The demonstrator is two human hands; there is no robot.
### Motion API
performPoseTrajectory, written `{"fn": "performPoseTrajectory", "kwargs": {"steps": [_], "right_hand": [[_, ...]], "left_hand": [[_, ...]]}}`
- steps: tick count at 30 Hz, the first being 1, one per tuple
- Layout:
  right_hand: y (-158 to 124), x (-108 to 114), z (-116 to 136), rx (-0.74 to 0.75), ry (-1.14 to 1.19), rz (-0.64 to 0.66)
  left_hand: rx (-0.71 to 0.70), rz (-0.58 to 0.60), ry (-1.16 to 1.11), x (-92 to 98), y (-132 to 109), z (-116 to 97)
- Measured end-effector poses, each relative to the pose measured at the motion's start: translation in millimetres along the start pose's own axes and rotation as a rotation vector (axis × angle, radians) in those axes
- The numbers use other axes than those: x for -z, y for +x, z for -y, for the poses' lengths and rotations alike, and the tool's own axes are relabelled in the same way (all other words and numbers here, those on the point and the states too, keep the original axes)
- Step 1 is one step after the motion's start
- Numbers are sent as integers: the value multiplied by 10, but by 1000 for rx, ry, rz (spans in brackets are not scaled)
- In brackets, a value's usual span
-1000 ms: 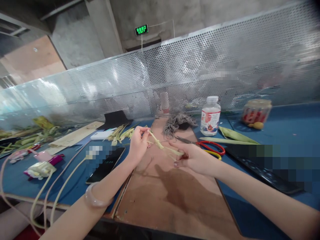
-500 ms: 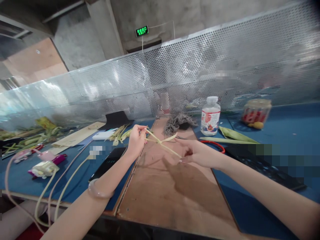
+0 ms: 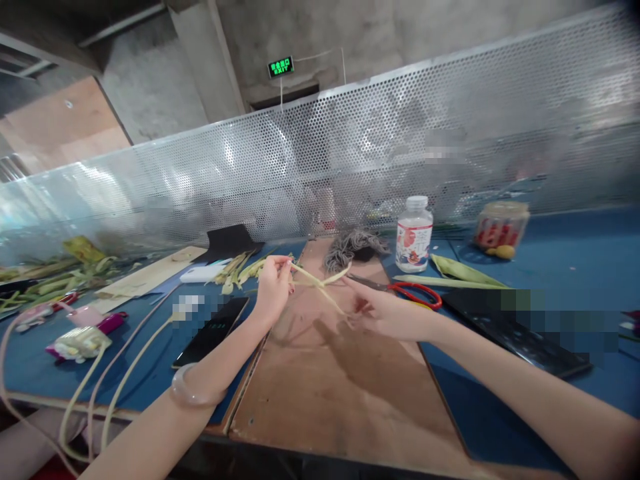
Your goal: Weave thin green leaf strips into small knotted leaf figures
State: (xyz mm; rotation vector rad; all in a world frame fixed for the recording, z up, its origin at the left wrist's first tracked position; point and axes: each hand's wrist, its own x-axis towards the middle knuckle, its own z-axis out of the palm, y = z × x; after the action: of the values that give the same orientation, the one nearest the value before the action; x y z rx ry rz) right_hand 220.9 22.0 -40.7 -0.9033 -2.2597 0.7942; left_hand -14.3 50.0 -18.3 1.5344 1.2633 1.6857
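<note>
My left hand (image 3: 274, 285) pinches one end of a pale green plant strip (image 3: 315, 280), which looks like husk or leaf. Across the gap, my right hand (image 3: 373, 308) has its fingers closed on the strip's lower end. Between the hands the strip crosses itself, and a short tip sticks up toward the right. Both hands are above a brown wooden board (image 3: 310, 393). Just beyond my right hand lie red-handled scissors (image 3: 425, 293), partly hidden by that hand. A tangle of grey yarn (image 3: 347, 250) sits behind the strip.
A clear labelled bottle (image 3: 414, 235) and a glass jar (image 3: 500, 230) stand at the back right. Flat green husks (image 3: 463, 270) lie before them. On the left are a phone (image 3: 213, 331), cables (image 3: 135, 363) and plant strips (image 3: 55, 283). A perforated metal screen (image 3: 200, 167) runs behind.
My right hand has shifted slightly left, closer to my left hand, with the strip still between them. More of the scissors shows. The whole view has moved a little.
</note>
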Motion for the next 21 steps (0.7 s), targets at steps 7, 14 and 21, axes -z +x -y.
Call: {"fn": "performPoseTrajectory", "kwargs": {"steps": [7, 14, 21], "right_hand": [[-22, -229, 242, -13, 196, -291], [12, -270, 294, 5, 183, -305], [60, -205, 272, -40, 82, -432]], "left_hand": [[-87, 92, 11, -51, -136, -49], [149, 138, -188, -153, -254, -137], [242, 303, -135, -189, -348, -237]]}}
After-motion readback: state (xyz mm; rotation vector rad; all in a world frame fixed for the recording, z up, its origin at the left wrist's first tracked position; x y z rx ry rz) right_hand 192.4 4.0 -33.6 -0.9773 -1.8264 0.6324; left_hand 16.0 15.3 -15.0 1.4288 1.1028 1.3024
